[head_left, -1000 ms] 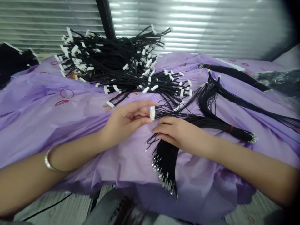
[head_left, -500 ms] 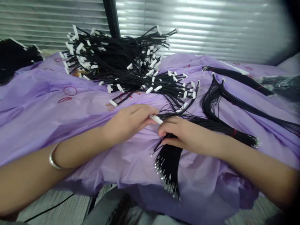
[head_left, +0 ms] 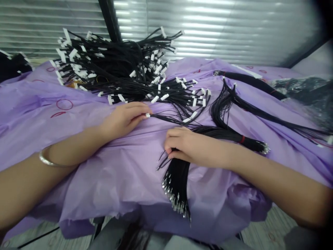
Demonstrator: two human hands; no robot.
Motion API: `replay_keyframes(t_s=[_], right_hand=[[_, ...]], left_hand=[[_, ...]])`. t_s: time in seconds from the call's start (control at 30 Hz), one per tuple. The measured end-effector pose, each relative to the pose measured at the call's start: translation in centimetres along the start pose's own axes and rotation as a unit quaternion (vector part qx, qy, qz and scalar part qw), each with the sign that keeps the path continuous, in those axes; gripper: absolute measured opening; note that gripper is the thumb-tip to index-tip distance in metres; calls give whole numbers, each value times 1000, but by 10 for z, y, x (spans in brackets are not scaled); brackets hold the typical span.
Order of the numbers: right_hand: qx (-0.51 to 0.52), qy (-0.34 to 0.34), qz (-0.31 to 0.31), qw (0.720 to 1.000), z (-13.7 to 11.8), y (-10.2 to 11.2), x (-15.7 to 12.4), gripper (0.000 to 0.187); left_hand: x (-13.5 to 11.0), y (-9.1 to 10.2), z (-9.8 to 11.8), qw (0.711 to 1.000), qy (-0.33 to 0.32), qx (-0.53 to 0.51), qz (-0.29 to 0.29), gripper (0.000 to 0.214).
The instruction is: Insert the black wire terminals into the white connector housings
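My left hand (head_left: 124,118) pinches a small white connector (head_left: 147,115) between thumb and fingertips. Thin black wires run from that connector to the right, passing behind my right hand (head_left: 183,144). The right hand's fingers are closed around a few black wires (head_left: 161,162), whose tips poke out at its left. Under this hand lies a thick bundle of black wires (head_left: 179,177) with silvery metal terminals fanned out toward the table's front edge. The part of the bundle beneath the palm is hidden.
Behind the hands is a large heap of black cables with white connectors (head_left: 114,62). A red-banded wire bundle (head_left: 229,134) and other loose bundles lie at the right, near a clear plastic bag (head_left: 304,92). Red rubber bands (head_left: 64,104) are scattered on the purple cloth (head_left: 125,187).
My left hand has drawn the white connector left, away from my right hand, so the wires stretch between them. The camera view has shifted slightly to the right.
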State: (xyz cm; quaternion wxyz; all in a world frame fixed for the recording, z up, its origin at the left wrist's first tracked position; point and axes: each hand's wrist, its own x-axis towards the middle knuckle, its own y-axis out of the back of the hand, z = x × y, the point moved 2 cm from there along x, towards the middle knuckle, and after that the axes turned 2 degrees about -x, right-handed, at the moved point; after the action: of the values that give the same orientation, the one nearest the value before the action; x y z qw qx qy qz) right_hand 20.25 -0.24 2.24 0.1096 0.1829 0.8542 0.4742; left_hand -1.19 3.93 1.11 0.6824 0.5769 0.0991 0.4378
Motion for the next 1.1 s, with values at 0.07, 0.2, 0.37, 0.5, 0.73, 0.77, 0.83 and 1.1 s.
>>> replay_keyframes(t_s=[0.07, 0.2, 0.37, 0.5, 0.73, 0.77, 0.83, 1.1], right_hand=[[15, -11, 13, 1000, -2, 0, -1, 8], [103, -30, 45, 993, -4, 2, -2, 5], [137, 6, 97, 986, -13, 4, 1, 9], [137, -12, 137, 981, -21, 2, 3, 6], [185, -134, 178, 957, -16, 6, 1, 11], [191, -151, 176, 954, -14, 6, 0, 12], [185, -177, 176, 950, -10, 7, 0, 11], [89, -201, 173, 960, -4, 4, 3, 14]], left_hand=[[-1, 4, 9, 1000, -6, -13, 24, 25], [-8, 12, 36, 995, 49, -63, 63, 26], [-14, 14, 63, 933, 209, -292, 22, 12], [-17, 6, 68, 836, 272, -474, -36, 10], [-25, -10, 59, 783, 301, -539, -73, 10], [-25, -11, 58, 779, 301, -545, -74, 10], [-25, -13, 57, 770, 305, -555, -79, 10], [-24, -16, 56, 760, 309, -564, -96, 10]])
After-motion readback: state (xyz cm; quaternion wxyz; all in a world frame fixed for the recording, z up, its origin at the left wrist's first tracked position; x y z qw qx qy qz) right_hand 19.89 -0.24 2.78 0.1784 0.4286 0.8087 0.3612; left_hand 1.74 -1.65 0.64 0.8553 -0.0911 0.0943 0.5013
